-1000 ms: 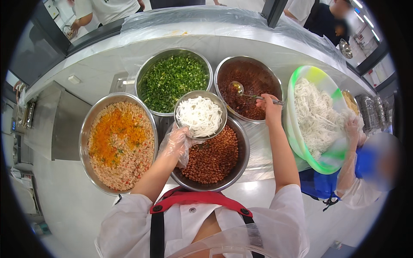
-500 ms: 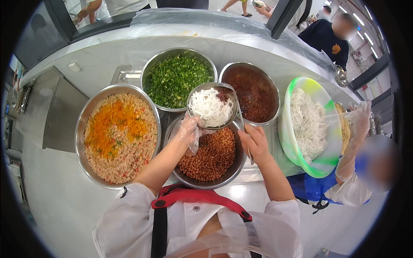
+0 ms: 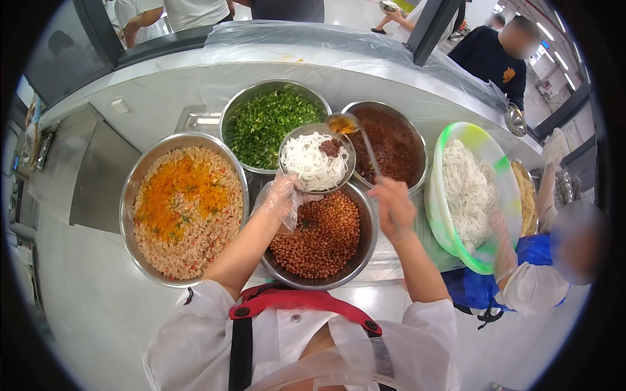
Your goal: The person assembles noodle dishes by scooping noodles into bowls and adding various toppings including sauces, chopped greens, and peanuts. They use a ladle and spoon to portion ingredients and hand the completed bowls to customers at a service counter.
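Observation:
My left hand (image 3: 282, 197), in a clear plastic glove, holds a small metal bowl (image 3: 352, 164) by its near-left rim. White rice noodles (image 3: 312, 161) fill it, with a dab of dark red-brown sauce (image 3: 330, 148) on top. In my bare right hand (image 3: 394, 205) is the handle of a metal spoon (image 3: 367, 144). Its head, coated orange-brown, is just above the far-right rim of the bowl, beside the large bowl of dark red chili sauce (image 3: 385, 148). Below the small bowl stands a metal bowl of brown roasted beans or nuts (image 3: 319, 244), partly hidden by my left hand.
A large bowl of minced filling with orange oil (image 3: 176, 208) stands left, and a bowl of chopped greens (image 3: 274, 124) at the back. To the right, a co-worker's gloved hand (image 3: 501, 238) is at a green-and-white basin of noodles (image 3: 479, 257). Plastic film (image 3: 306, 39) covers the ledge beyond.
The spoon has lifted from the noodles and moved to the bowl's far-right rim, leaving sauce on top. The co-worker's hand has come down to the basin's near edge.

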Available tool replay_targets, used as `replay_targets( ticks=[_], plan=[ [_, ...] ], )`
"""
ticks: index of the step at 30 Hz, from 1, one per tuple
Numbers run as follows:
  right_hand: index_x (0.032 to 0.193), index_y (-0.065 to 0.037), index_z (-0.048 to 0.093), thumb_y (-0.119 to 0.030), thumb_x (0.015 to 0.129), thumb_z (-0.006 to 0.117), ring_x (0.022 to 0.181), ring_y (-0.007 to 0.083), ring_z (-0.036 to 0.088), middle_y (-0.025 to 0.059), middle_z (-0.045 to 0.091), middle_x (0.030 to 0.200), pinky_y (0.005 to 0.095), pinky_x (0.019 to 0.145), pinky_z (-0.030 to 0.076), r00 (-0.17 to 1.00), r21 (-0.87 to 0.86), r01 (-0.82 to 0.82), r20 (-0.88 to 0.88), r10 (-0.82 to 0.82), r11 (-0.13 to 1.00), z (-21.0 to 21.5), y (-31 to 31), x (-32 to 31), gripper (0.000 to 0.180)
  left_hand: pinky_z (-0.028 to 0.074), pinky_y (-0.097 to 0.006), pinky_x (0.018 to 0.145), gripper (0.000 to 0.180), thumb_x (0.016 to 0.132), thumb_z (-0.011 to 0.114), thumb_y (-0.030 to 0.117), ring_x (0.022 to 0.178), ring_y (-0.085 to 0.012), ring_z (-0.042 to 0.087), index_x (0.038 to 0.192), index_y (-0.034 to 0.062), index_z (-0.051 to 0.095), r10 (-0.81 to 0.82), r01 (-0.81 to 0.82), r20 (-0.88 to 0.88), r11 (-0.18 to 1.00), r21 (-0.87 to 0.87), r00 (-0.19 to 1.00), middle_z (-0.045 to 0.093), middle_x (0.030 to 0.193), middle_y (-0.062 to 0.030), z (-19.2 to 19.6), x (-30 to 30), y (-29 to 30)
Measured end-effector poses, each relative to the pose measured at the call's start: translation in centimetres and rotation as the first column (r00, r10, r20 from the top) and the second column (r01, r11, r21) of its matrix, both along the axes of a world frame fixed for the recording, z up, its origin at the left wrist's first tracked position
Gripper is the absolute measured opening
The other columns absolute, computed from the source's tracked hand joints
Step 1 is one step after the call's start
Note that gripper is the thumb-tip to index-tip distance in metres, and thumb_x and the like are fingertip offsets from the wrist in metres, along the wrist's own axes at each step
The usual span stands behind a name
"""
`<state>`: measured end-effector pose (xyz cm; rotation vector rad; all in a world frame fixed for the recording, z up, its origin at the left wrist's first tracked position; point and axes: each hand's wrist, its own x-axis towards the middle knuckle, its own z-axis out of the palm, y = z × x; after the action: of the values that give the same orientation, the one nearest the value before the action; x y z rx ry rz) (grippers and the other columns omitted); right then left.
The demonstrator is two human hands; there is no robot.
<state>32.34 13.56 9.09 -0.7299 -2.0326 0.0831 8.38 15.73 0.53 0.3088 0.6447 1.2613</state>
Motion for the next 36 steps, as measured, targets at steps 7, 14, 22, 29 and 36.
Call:
replay_targets(
  ticks=[7, 14, 22, 29, 36],
  plan=[
    [0.099, 0.002, 0.052, -0.012, 0.094, 0.042, 0.071, 0.0170, 0.060, 0.0176, 0.063, 0.086, 0.0277, 0.070, 0.048, 0.438, -0.566, -0.454, -0.814, -0.380, 0.688, -0.5, 3.1, 1.7, 0.018, 0.055, -0.052, 0.074, 0.063, 0.063, 0.044, 0.000, 0.103, -0.0355, 0.057, 0.125, -0.0059, 0.038, -0.023, 0.024, -0.074, 1.000, 0.013, 0.997, 0.053, 0.117, -0.0232, 0.6, -2.1, 1.7],
    [0.095, 0.002, 0.057, -0.014, 0.092, 0.045, 0.067, 0.0136, 0.059, 0.0123, 0.064, 0.086, 0.0272, 0.066, 0.045, 0.798, -0.788, -0.217, -0.483, -0.360, 0.576, -4.0, -1.2, 3.7, 0.020, 0.055, -0.054, 0.075, 0.054, 0.068, 0.041, -0.002, 0.102, -0.0381, 0.057, 0.122, -0.0095, 0.037, 0.111, -0.116, -0.041, 0.982, -0.148, 0.993, 0.053, 0.115, -0.0249, 1.3, -6.6, -1.5],
    [0.098, -0.001, 0.057, -0.007, 0.074, 0.058, 0.082, 0.0298, 0.053, 0.0145, 0.056, 0.090, 0.0352, 0.071, 0.041, 0.905, -0.278, 0.136, 0.426, -0.005, 0.951, -15.7, -6.5, 0.3, 0.025, 0.056, -0.051, 0.074, 0.054, 0.068, 0.037, -0.007, 0.099, -0.0375, 0.058, 0.122, -0.0084, 0.038, 0.330, -0.341, -0.091, 0.926, -0.160, 0.939, 0.053, 0.114, -0.0251, 1.9, -8.7, -4.0],
    [0.093, 0.001, 0.056, -0.002, 0.080, 0.057, 0.073, 0.0247, 0.058, 0.0137, 0.058, 0.086, 0.0326, 0.066, 0.045, 0.990, -0.544, 0.089, 0.139, -0.015, 0.834, -18.3, -9.4, -2.7, 0.014, 0.050, -0.059, 0.082, 0.067, 0.063, 0.039, -0.005, 0.110, -0.0410, 0.051, 0.130, -0.0049, 0.032, 0.338, -0.346, -0.077, 0.926, -0.151, 0.938, 0.046, 0.126, -0.0233, 0.9, -10.9, -5.4],
    [0.096, 0.005, 0.056, -0.013, 0.091, 0.047, 0.065, 0.0159, 0.063, 0.0122, 0.062, 0.079, 0.0254, 0.061, 0.048, 0.815, -0.946, -0.135, -0.275, -0.510, 0.295, -17.9, -7.4, -1.7, 0.020, 0.049, -0.057, 0.084, 0.063, 0.065, 0.041, -0.006, 0.110, -0.0395, 0.051, 0.128, -0.0052, 0.037, 0.274, -0.281, -0.066, 0.947, -0.157, 0.959, 0.049, 0.122, -0.0229, 0.4, -11.7, -6.0]
  ],
)
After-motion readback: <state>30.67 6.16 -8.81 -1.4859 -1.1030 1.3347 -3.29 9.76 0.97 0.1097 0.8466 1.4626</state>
